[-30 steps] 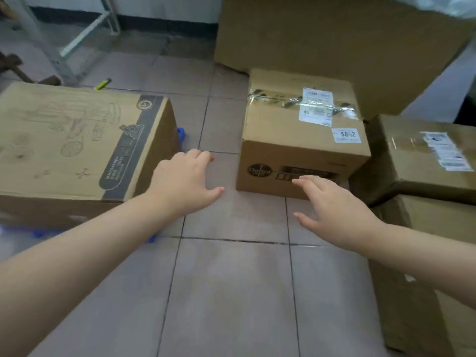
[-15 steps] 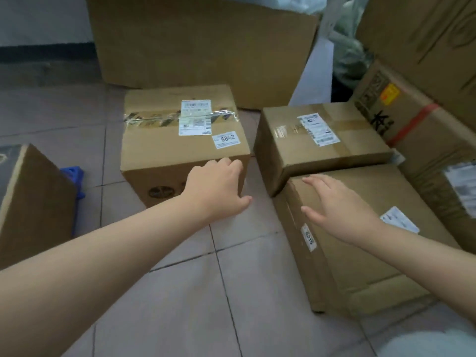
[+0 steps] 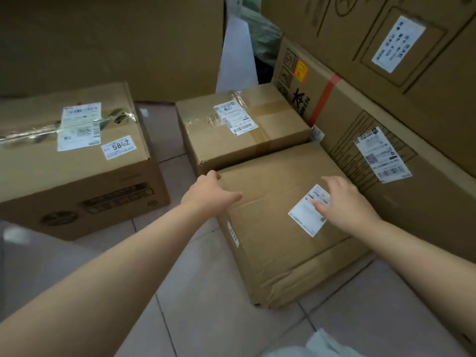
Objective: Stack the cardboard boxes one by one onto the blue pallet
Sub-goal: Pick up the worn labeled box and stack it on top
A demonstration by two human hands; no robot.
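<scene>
The low flat box point(image 3: 283, 217) lies on the floor tiles point(image 3: 206, 292), not yet lifted; the blue pallet is out of view. The left hand point(image 3: 210, 195) rests on its far-left corner, the right hand point(image 3: 345, 202) above its label, fingers spread, gripping nothing. Behind it sits one taped box point(image 3: 239, 124); to its left, one box marked 5842 point(image 3: 77, 161). I judge all three floor boxes remain.

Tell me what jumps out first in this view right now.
Both bare hands over the low flat box at centre: left hand at its far-left corner, right hand over its white label. Left of it stands the box marked 5842; large cartons wall the right.
</scene>
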